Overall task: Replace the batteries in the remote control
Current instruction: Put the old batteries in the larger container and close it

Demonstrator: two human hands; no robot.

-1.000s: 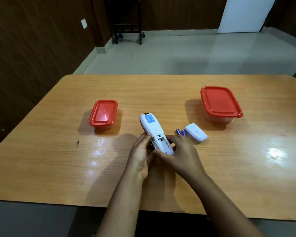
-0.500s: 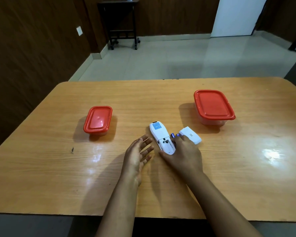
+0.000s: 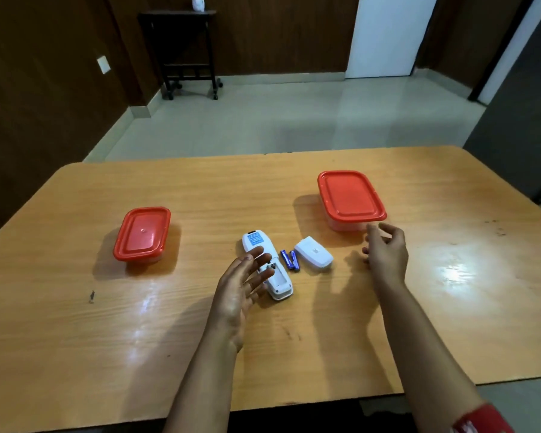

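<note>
We hold our left hand (image 3: 242, 287) spread beside the opened remote (image 3: 267, 265) and our right hand (image 3: 386, 250), empty with fingers loosely apart, near the right container (image 3: 350, 198).

small red-lidded tub (image 3: 142, 234), larger red-lidded tub (image 3: 350, 199), table (image 3: 75, 339)

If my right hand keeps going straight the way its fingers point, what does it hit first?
Most likely the larger red-lidded container: the right hand is open with fingertips just short of its near corner, though height above the table is unclear.

Glossy wooden table (image 3: 107, 323); smooth white plastic remote (image 3: 280, 284); 2 red plastic lids (image 3: 142, 232).
</note>
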